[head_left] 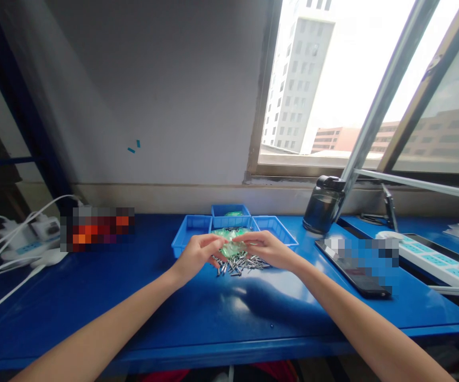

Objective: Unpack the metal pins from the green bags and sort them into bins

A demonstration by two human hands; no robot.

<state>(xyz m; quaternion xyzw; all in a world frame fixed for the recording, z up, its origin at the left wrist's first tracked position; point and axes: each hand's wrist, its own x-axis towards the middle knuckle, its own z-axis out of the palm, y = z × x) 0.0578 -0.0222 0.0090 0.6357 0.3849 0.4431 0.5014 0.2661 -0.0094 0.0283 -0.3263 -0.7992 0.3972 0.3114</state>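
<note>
Between my two hands is a crinkled, see-through green plastic bag (230,247). My left hand (201,251) pinches its left side, fingers closed. On the other side my right hand (267,247) has its fingers closed on the bag too. Right below lies a loose pile of metal screws (235,265) on the blue table, partly hidden by the bag and my fingers. Blue plastic trays stand just behind: a left tray (192,225), a right tray (279,231) and a back tray (229,208) with something green in it. More dark screws show behind the bag.
A dark bottle (322,207) stands at the back right, with a phone (356,270) lying in front of it. White power strips (440,260) sit at the far right, and chargers with white cables (34,233) at the left. A blurred-out orange-red item (98,228) lies left of the trays.
</note>
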